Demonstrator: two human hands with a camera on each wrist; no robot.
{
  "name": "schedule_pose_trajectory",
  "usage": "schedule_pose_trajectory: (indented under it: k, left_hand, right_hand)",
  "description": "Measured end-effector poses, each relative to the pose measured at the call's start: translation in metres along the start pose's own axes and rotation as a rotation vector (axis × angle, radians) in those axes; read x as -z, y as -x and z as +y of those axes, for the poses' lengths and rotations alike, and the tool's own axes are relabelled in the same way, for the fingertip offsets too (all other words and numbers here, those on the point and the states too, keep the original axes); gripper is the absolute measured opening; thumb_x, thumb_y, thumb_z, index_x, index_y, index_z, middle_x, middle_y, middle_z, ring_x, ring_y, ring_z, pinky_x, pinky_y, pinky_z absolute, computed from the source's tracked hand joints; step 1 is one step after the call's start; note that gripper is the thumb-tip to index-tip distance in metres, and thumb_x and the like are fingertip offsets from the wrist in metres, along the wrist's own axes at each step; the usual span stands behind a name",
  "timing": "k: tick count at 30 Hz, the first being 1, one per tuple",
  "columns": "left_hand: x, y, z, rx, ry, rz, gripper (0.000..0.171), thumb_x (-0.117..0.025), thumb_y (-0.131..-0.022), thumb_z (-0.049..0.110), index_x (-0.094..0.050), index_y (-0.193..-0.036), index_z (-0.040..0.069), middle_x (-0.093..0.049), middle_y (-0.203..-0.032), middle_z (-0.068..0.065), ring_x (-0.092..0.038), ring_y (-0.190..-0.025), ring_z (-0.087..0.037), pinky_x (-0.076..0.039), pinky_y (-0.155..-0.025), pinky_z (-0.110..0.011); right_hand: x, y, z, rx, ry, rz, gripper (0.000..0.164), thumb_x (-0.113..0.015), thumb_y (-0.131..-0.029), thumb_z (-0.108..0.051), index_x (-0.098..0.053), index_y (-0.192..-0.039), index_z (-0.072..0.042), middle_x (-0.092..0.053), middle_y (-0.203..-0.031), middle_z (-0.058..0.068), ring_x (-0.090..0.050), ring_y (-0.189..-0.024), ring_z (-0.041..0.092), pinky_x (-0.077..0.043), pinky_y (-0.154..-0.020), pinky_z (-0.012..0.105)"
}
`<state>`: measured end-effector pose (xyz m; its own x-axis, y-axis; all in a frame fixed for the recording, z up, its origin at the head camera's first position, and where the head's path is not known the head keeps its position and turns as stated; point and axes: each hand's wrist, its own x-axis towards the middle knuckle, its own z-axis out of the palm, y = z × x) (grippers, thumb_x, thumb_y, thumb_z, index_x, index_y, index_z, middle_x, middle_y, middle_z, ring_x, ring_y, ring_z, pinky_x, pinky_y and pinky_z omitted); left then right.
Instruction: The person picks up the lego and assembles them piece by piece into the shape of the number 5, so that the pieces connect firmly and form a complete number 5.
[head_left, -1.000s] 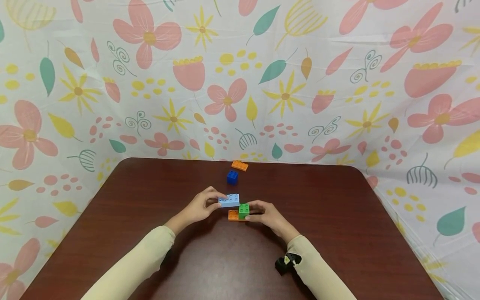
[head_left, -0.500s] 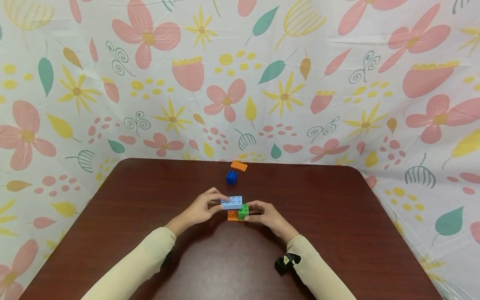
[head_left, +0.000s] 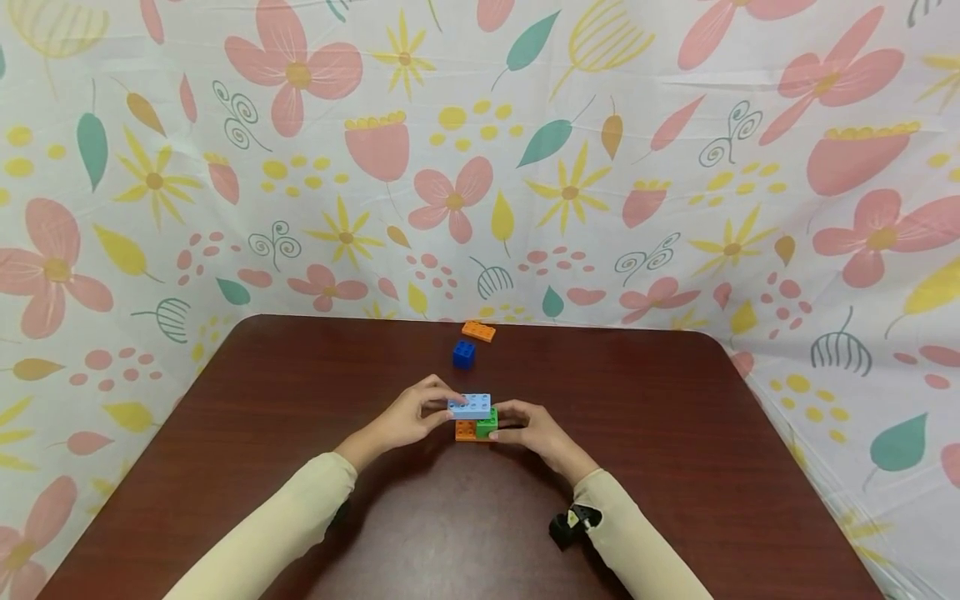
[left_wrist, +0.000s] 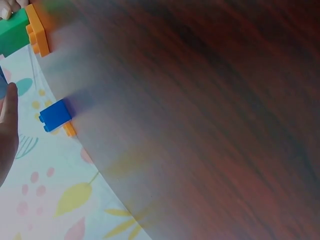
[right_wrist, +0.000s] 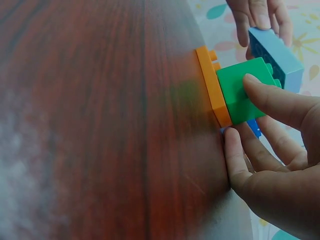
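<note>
My left hand (head_left: 408,414) pinches a light blue building brick (head_left: 471,406) at its left end. The brick hangs just above a green brick (right_wrist: 245,87); in the right wrist view it sits tilted beside the green studs, and whether they touch I cannot tell. The green brick stands on the right part of a flat orange brick (head_left: 465,430), whose left studs are bare. My right hand (head_left: 536,432) grips the green brick from the right, thumb on its near side, as the right wrist view also shows. Only a finger of the left hand enters the left wrist view.
Farther back on the brown table (head_left: 630,375) stands a dark blue brick (head_left: 463,355). Behind it, by the table's far edge, lies another flat orange brick (head_left: 478,332). A flower-patterned cloth (head_left: 525,192) hangs along the back and sides.
My left hand has carried the light blue brick right and slightly nearer, so that it now overlaps the green brick in the head view. My right hand keeps its grip in place.
</note>
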<state>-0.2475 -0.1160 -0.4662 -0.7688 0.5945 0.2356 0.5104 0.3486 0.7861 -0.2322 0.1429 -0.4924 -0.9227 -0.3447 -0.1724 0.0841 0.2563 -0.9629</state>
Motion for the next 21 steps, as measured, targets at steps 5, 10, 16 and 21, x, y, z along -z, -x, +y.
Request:
schedule_pose_trajectory:
  k: [5,10,16,21]
  left_hand:
    - [-0.0016,-0.0005,-0.0011,-0.001,-0.016,-0.020,0.026,-0.061,-0.094,0.007,-0.068,-0.118,0.016,-0.053,-0.108,-0.001,-0.058,-0.104,-0.018,-0.052,-0.089,-0.033]
    - [-0.0021,0.0001,0.0002,-0.019,-0.022,-0.038,0.028,-0.062,-0.094,0.007,-0.066,-0.120,0.014,-0.053,-0.114,-0.006,-0.058,-0.107,-0.023,-0.053,-0.088,-0.034]
    - [-0.0022,-0.0002,0.0030,-0.042,-0.046,-0.063,0.030,-0.061,-0.094,0.006,-0.065,-0.124,0.012,-0.053,-0.127,-0.009,-0.060,-0.108,-0.025,-0.054,-0.084,-0.031]
    - [-0.0029,-0.0016,0.0064,-0.091,-0.115,-0.084,0.032,-0.061,-0.094,0.005,-0.063,-0.126,0.011,-0.055,-0.127,-0.010,-0.058,-0.107,-0.022,-0.052,-0.080,-0.027]
  right_hand:
    - [0.0004,-0.0018,-0.0003,-0.007,0.003,-0.003,0.045,-0.072,-0.086,-0.006,-0.058,-0.127,-0.001,-0.060,-0.121,0.016,-0.057,-0.111,0.033,-0.053,-0.087,0.042]
    - [0.0000,-0.0020,0.0000,-0.004,-0.009,-0.002,0.044,-0.073,-0.085,-0.007,-0.058,-0.127,-0.002,-0.060,-0.121,0.015,-0.057,-0.111,0.032,-0.053,-0.087,0.042]
    - [-0.0002,-0.0004,-0.0005,-0.005,-0.011,0.001,0.045,-0.075,-0.084,-0.012,-0.060,-0.126,-0.005,-0.060,-0.121,0.013,-0.057,-0.111,0.029,-0.053,-0.087,0.040]
    - [0.0010,-0.0004,0.0000,-0.010,-0.012,-0.005,0.044,-0.076,-0.084,-0.015,-0.061,-0.124,-0.007,-0.061,-0.120,0.012,-0.058,-0.110,0.027,-0.053,-0.087,0.039]
